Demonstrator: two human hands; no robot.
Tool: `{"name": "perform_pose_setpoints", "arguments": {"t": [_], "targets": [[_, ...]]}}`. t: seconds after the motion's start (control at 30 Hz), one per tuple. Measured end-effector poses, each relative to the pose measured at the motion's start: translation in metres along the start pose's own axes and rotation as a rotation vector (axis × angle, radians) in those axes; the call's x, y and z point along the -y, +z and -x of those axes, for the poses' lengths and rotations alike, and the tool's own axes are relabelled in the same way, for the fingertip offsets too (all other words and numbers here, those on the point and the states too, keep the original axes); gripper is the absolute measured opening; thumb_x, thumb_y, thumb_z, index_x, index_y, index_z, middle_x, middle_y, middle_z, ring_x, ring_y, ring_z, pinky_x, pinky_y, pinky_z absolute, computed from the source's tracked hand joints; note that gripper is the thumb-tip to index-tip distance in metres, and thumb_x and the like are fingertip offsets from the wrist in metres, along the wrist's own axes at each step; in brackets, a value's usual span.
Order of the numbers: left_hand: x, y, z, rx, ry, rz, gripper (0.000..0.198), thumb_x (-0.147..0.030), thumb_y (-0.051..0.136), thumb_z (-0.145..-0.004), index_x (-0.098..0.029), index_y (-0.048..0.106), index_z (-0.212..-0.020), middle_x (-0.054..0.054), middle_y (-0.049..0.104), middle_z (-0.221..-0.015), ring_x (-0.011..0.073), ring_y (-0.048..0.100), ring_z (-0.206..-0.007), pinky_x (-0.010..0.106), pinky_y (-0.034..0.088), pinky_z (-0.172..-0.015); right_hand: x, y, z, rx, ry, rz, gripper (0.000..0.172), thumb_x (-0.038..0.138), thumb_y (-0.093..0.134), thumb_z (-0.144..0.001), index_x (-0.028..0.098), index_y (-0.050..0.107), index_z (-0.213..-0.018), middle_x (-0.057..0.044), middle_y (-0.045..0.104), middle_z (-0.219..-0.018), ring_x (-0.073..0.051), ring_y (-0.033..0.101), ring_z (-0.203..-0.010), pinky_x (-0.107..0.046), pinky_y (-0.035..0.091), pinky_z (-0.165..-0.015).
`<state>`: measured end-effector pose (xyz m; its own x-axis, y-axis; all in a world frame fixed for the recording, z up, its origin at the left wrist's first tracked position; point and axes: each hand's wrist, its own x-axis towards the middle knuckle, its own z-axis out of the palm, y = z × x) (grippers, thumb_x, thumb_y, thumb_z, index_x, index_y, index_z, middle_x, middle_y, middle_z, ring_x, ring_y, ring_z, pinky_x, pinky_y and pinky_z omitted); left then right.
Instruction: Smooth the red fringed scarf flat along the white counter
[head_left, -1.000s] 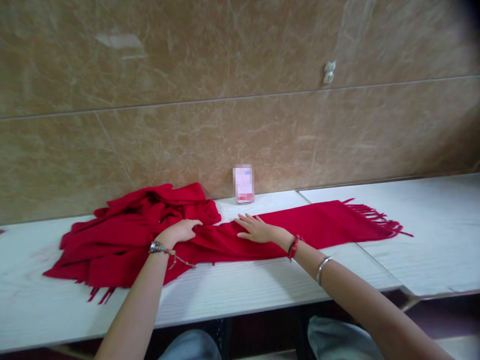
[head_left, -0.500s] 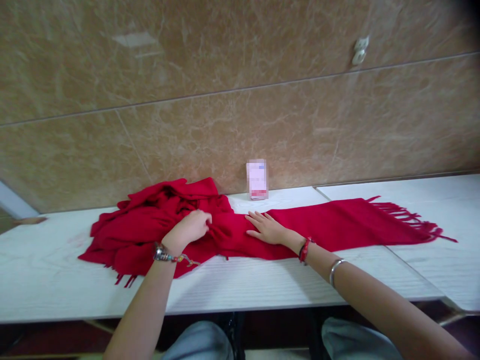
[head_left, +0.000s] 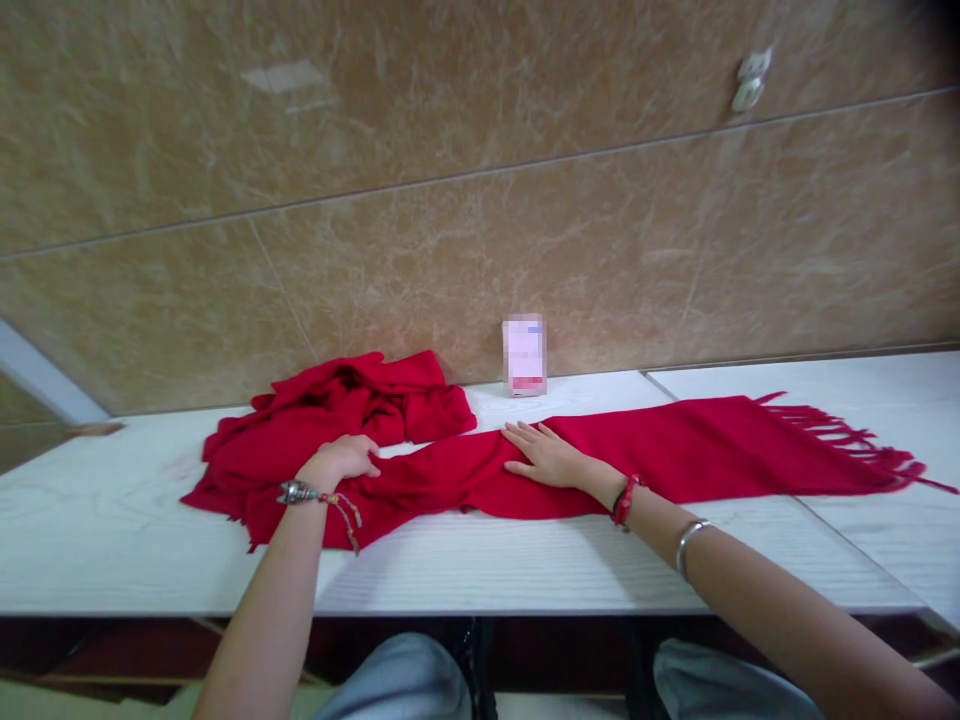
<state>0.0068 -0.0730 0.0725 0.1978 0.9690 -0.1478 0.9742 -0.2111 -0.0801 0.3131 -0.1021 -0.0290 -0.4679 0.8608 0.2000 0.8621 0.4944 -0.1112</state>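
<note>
A red fringed scarf [head_left: 675,450] lies along the white table, flat on the right with its tassels spread out. Its left part is bunched in a crumpled heap against the wall. My left hand [head_left: 343,462] has its fingers closed on the scarf at the heap's near side, and the fabric runs in folds from there toward the middle. Palm down, my right hand [head_left: 546,456] rests on the flat stretch with its fingers spread.
A small box-like thing [head_left: 525,356], white and pink and blurred out, stands against the marbled wall behind the scarf. The white table [head_left: 540,570] is narrow, with its front edge close to my knees. A pale fixture [head_left: 750,80] sits on the wall at upper right.
My left hand has moved left, drawing the scarf with it. A gap of table now shows between the heap and the pulled strip. My right hand stays on the same part.
</note>
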Motion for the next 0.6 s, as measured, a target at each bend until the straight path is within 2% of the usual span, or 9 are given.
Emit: {"name": "perform_pose_setpoints", "arguments": {"t": [0.1, 0.17, 0.2, 0.23, 0.27, 0.37, 0.4, 0.43, 0.6], "targets": [[-0.014, -0.015, 0.013, -0.45, -0.211, -0.081, 0.022, -0.024, 0.046, -0.08, -0.02, 0.063, -0.094, 0.01, 0.061, -0.098, 0.0286, 0.053, -0.095, 0.055, 0.027, -0.092, 0.004, 0.0, 0.0, -0.016, 0.004, -0.017, 0.065, 0.052, 0.031, -0.087, 0.007, 0.032, -0.134, -0.015, 0.032, -0.139, -0.027, 0.029, -0.127, -0.043, 0.024, -0.104], [-0.025, -0.023, 0.019, -0.827, -0.261, -0.138, 0.027, -0.019, 0.038, -0.084, -0.02, 0.059, -0.101, 0.009, 0.057, -0.102, 0.0268, 0.049, -0.1, 0.052, 0.02, -0.098, 0.006, 0.0, -0.001, -0.036, 0.003, -0.034, 0.064, 0.051, 0.03, -0.087, 0.007, 0.032, -0.134, -0.015, 0.033, -0.138, -0.026, 0.031, -0.127, -0.042, 0.025, -0.103], [-0.029, -0.024, 0.02, -0.922, -0.261, -0.166, 0.029, -0.016, 0.037, -0.083, -0.019, 0.058, -0.103, 0.01, 0.056, -0.104, 0.0263, 0.048, -0.101, 0.049, 0.02, -0.099, 0.007, 0.0, -0.001, -0.044, 0.002, -0.039, 0.063, 0.051, 0.03, -0.087, 0.008, 0.033, -0.134, -0.015, 0.034, -0.138, -0.025, 0.032, -0.126, -0.041, 0.026, -0.103], [-0.032, -0.022, 0.02, -0.911, -0.255, -0.19, 0.031, -0.013, 0.036, -0.083, -0.018, 0.058, -0.104, 0.011, 0.055, -0.106, 0.0267, 0.047, -0.103, 0.048, 0.021, -0.098, 0.007, 0.001, -0.001, -0.049, 0.001, -0.039, 0.063, 0.051, 0.03, -0.087, 0.009, 0.033, -0.134, -0.015, 0.035, -0.137, -0.025, 0.032, -0.126, -0.042, 0.026, -0.103], [-0.034, -0.019, 0.018, -0.796, -0.255, -0.205, 0.033, -0.011, 0.036, -0.082, -0.018, 0.058, -0.105, 0.012, 0.055, -0.107, 0.0277, 0.047, -0.103, 0.048, 0.024, -0.096, 0.006, 0.001, 0.0, -0.053, 0.004, -0.037, 0.063, 0.052, 0.03, -0.087, 0.009, 0.034, -0.133, -0.015, 0.036, -0.137, -0.025, 0.032, -0.126, -0.042, 0.026, -0.103], [-0.035, -0.002, 0.011, -0.26, -0.267, -0.198, 0.033, -0.009, 0.04, -0.078, -0.019, 0.062, -0.101, 0.014, 0.057, -0.108, 0.0311, 0.05, -0.102, 0.052, 0.032, -0.088, 0.004, 0.002, 0.001, -0.047, 0.026, -0.03, 0.064, 0.053, 0.03, -0.087, 0.009, 0.035, -0.133, -0.015, 0.037, -0.136, -0.026, 0.032, -0.126, -0.044, 0.025, -0.103], [-0.036, 0.003, 0.009, -0.154, -0.263, -0.191, 0.034, -0.009, 0.041, -0.077, -0.02, 0.062, -0.102, 0.014, 0.057, -0.111, 0.0321, 0.049, -0.105, 0.053, 0.032, -0.088, 0.004, 0.002, 0.001, -0.042, 0.034, -0.029, 0.065, 0.053, 0.03, -0.087, 0.008, 0.035, -0.133, -0.016, 0.037, -0.136, -0.026, 0.032, -0.126, -0.044, 0.024, -0.103], [-0.039, 0.008, 0.009, -0.128, -0.244, -0.194, 0.036, -0.009, 0.041, -0.078, -0.021, 0.061, -0.104, 0.013, 0.055, -0.115, 0.0328, 0.046, -0.109, 0.054, 0.031, -0.089, 0.003, 0.002, 0.001, -0.036, 0.036, -0.029, 0.065, 0.053, 0.03, -0.087, 0.008, 0.035, -0.133, -0.016, 0.036, -0.137, -0.026, 0.032, -0.126, -0.044, 0.024, -0.104], [-0.087, 0.019, 0.013, -0.445, 0.203, -0.221, 0.038, -0.015, 0.033, -0.087, -0.018, 0.05, -0.121, 0.011, 0.042, -0.133, 0.0275, 0.032, -0.124, 0.049, 0.023, -0.1, 0.0, -0.01, -0.002, -0.058, 0.018, -0.025, 0.064, 0.051, 0.028, -0.087, 0.008, 0.032, -0.134, -0.016, 0.031, -0.139, -0.025, 0.024, -0.13, -0.044, 0.023, -0.104]]}}
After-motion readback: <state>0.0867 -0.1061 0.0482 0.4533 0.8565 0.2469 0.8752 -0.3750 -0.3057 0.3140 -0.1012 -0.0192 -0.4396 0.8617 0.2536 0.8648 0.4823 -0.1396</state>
